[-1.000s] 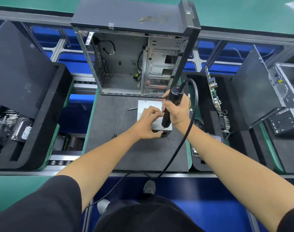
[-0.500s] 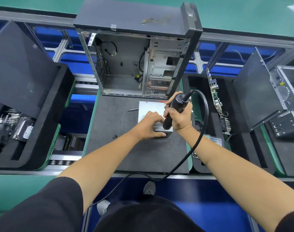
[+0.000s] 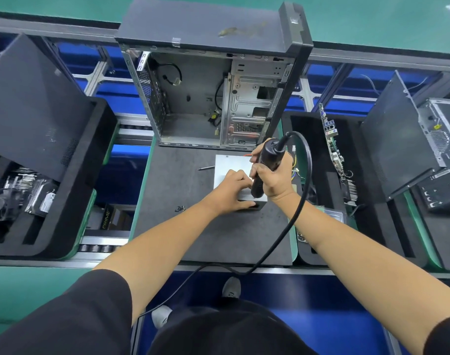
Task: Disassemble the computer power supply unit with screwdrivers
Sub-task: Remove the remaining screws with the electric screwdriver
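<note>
Both hands barely moved: right hand [image 3: 275, 175] still grips screwdriver [image 3: 266, 165], left hand [image 3: 231, 192] holds supply [image 3: 230, 163].

Green floor [image 3: 372, 19] beyond a grey metal rail [image 3: 52, 25]. Blue panels [image 3: 121, 175] under the conveyor frame, rollers [image 3: 98, 248] at left. Black foam trays [image 3: 72, 213] on both sides. Even, bright overhead light.
</note>
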Tool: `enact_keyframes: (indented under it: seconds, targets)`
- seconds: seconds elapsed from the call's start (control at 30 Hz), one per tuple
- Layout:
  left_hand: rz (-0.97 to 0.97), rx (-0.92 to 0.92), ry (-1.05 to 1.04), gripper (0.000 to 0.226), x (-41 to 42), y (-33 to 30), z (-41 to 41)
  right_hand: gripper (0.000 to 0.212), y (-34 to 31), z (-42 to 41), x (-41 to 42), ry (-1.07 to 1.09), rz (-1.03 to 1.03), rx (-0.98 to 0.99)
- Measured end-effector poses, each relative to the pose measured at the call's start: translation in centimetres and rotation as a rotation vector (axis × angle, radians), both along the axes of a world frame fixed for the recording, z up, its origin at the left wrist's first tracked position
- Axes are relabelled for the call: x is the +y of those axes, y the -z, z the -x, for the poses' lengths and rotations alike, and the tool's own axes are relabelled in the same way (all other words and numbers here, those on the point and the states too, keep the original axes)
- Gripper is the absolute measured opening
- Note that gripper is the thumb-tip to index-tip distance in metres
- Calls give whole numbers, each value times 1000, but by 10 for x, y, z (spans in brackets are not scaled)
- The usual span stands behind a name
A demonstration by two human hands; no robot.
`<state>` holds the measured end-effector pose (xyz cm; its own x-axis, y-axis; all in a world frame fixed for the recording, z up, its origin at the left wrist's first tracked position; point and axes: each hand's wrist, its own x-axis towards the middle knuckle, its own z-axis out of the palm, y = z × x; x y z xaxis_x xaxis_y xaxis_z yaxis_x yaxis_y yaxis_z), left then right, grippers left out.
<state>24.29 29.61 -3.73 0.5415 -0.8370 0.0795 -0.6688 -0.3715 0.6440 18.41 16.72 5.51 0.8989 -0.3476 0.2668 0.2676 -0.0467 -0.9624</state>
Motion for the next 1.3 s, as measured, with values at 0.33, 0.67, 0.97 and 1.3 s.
enact_keyframes:
  seconds: [0.33,0.67,0.97,1.3]
  targets:
    - [-1,40,6,39,0,-4,1,43,5,3,4,24,23,-22]
    - [4,21,2,40,0,-3,0,34,6,3,-1,52,-13,-8]
    - [16,63,-11,34,1,-4,0,34,-2,3,1,59,10,-23]
    - [85,73,-8,33,3,-6,1,36,-9,5,1,85,1,-65]
